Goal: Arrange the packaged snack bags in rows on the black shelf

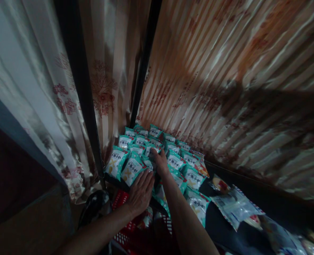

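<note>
Small teal-and-white snack bags point(133, 168) stand in close rows on a dark shelf point(215, 219) in the corner. My left hand point(141, 191) reaches in from below, its fingers stretched out and lying against the front bags. Beside it, a little farther in, my right hand point(160, 163) has its thumb and fingers on a snack bag point(151, 150) in the middle of the rows. The far side of the right fingers is partly hidden. Another front bag point(198, 203) leans just right of my right forearm.
Below the shelf edge is a red plastic basket point(121, 200) with packets in it. Clear-wrapped packages point(236, 205) lie along the shelf to the right. Pleated curtains point(212, 71) hang behind, and dark metal posts point(84, 78) rise at the left corner.
</note>
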`<state>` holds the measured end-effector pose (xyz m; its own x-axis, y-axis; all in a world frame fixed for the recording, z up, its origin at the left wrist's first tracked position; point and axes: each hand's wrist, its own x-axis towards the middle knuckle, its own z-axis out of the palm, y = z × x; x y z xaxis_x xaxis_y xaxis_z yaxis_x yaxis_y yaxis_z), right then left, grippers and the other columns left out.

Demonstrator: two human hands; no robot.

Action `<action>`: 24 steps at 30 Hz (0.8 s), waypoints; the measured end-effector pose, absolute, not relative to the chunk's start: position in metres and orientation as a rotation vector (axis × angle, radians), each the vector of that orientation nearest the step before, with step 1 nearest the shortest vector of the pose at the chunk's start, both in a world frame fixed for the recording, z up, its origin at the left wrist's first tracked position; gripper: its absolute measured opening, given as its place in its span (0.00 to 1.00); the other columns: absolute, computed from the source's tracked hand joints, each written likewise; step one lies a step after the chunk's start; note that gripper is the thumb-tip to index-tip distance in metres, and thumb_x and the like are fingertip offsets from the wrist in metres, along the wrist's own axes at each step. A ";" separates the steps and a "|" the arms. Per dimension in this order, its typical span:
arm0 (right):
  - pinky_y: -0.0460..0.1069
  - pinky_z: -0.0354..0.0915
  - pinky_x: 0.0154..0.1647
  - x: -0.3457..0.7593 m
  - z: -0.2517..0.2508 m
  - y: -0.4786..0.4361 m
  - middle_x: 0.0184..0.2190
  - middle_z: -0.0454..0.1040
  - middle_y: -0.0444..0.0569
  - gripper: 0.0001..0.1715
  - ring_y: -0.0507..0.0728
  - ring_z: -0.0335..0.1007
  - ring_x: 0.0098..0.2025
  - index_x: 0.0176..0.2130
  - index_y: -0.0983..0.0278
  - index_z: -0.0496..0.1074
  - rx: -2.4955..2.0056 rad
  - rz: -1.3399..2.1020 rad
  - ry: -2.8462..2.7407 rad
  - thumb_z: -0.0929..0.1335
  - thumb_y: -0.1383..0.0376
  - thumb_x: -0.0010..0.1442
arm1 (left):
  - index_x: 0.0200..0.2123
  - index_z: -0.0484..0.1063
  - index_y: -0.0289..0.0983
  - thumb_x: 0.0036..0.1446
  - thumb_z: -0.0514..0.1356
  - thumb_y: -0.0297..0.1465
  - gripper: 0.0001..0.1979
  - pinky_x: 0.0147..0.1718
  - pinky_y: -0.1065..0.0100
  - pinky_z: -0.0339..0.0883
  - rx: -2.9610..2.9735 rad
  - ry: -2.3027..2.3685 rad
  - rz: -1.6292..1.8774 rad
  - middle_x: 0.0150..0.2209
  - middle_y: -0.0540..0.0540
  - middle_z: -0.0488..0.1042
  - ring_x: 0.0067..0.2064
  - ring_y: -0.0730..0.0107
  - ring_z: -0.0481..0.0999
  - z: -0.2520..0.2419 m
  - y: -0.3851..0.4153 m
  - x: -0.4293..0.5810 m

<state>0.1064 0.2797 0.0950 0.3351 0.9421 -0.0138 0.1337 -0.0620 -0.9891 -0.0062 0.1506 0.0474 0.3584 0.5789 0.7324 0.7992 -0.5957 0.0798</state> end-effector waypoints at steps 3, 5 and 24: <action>0.50 0.69 0.40 0.105 0.102 0.277 0.39 0.77 0.49 0.28 0.57 0.74 0.38 0.46 0.61 0.68 -1.488 0.963 -1.005 0.70 0.52 0.48 | 0.53 0.68 0.30 0.59 0.48 0.23 0.20 0.61 0.55 0.59 -2.323 -1.218 -1.094 0.57 0.41 0.68 0.64 0.58 0.58 0.047 0.151 -0.005; 0.50 0.69 0.40 0.105 0.105 0.278 0.37 0.77 0.47 0.26 0.56 0.74 0.37 0.45 0.61 0.69 -1.494 0.988 -0.990 0.70 0.53 0.47 | 0.52 0.68 0.30 0.59 0.48 0.22 0.19 0.60 0.55 0.59 -2.320 -1.213 -1.097 0.57 0.41 0.69 0.64 0.57 0.58 0.046 0.152 -0.004; 0.59 0.63 0.53 0.108 0.094 0.287 0.40 0.77 0.49 0.26 0.60 0.72 0.46 0.45 0.60 0.70 -1.551 0.885 -1.065 0.71 0.52 0.47 | 0.57 0.63 0.29 0.60 0.48 0.25 0.22 0.63 0.52 0.53 -2.389 -1.227 -0.985 0.61 0.38 0.63 0.66 0.57 0.54 0.044 0.153 -0.003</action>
<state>0.1084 0.2871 0.0939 0.3403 0.9400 -0.0242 0.1964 -0.0962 -0.9758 -0.0035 0.1527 0.0444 0.4066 0.6071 0.6827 0.7979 -0.6000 0.0584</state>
